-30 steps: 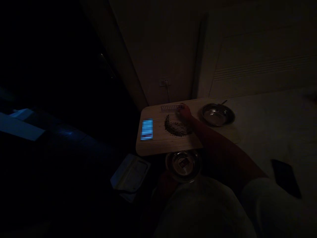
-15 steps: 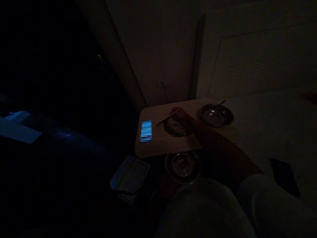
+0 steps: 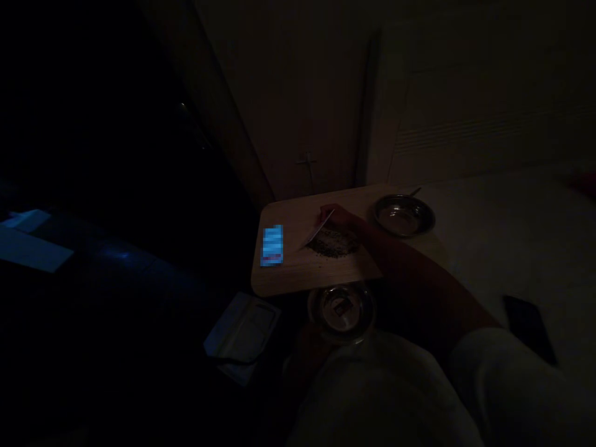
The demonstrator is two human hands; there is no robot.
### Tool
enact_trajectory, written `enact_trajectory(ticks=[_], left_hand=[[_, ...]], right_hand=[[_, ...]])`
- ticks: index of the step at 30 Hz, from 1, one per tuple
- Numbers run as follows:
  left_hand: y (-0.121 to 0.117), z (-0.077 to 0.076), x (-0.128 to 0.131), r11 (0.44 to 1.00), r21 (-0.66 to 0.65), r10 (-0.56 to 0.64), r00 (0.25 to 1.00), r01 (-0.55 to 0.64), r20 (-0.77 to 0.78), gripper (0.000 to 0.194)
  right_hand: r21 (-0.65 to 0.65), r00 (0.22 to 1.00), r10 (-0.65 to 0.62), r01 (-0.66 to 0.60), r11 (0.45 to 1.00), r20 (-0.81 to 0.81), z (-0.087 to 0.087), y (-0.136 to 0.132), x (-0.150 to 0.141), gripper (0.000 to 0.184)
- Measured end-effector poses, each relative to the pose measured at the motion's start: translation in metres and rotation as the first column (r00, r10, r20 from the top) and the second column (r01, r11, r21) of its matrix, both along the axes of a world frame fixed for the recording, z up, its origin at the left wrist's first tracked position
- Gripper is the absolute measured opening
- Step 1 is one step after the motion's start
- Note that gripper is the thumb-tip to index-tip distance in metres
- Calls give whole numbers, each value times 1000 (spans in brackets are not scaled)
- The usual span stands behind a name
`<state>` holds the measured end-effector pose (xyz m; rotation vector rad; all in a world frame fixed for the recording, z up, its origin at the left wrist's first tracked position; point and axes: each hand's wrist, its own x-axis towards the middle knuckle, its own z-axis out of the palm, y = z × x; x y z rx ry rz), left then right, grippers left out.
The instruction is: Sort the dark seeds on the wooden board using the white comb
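The room is very dark. My right hand (image 3: 339, 218) reaches over a small wooden table (image 3: 288, 273) and is closed on a thin flat strip (image 3: 317, 230), which slants down to the left edge of a pile of small dark grains (image 3: 336, 243). My left hand (image 3: 311, 338) is barely visible below the table's front edge, under a steel bowl (image 3: 342, 310) that it seems to hold; its fingers are lost in the dark.
A lit phone (image 3: 272, 244) lies on the table's left part. A second steel bowl (image 3: 404, 216) stands at the back right. A white tray (image 3: 242, 332) sits lower left, a dark phone (image 3: 528, 329) lies on the bed at right.
My right hand picked up the flat strip from the back of the table, brought it to the grain pile and tilted it against the pile's left side. The pile looks more gathered.
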<state>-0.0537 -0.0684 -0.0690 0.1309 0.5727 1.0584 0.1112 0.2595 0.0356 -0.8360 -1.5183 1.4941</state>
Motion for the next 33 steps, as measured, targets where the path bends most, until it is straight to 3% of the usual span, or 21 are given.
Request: enact_trajectory(ticks=[3, 7, 14, 23, 26, 28, 31, 33], left_hand=[[0, 7, 2, 997, -69, 31, 998, -35, -55, 28], [1, 15, 7, 999, -45, 27, 999, -29, -38, 43], [2, 16, 4, 999, -52, 10, 998, -13, -64, 25], [1, 9, 5, 998, -36, 42, 999, -42, 1, 25], [0, 6, 3, 998, -39, 39, 999, -39, -12, 27], [0, 6, 4, 998, -39, 47, 999, -48, -23, 32], [1, 10, 7, 998, -34, 60, 998, -61, -26, 39], [2, 13, 8, 998, -31, 62, 998, -63, -30, 40]], right_hand=[[-4, 999, 37, -37, 999, 5, 3, -2, 4, 27], [-10, 997, 81, -81, 997, 21, 6, -6, 11, 29], [-4, 993, 119, -118, 993, 27, 7, -9, 19, 23], [20, 997, 75, -75, 997, 5, -4, -19, 27, 20], [30, 999, -9, 10, 1000, -34, -7, -22, 26, 18], [38, 988, -142, 144, 989, -57, -7, -22, 25, 16], [77, 934, -355, 358, 931, -45, -6, -16, 26, 12], [110, 910, -414, 411, 905, 6, -7, -12, 29, 11]])
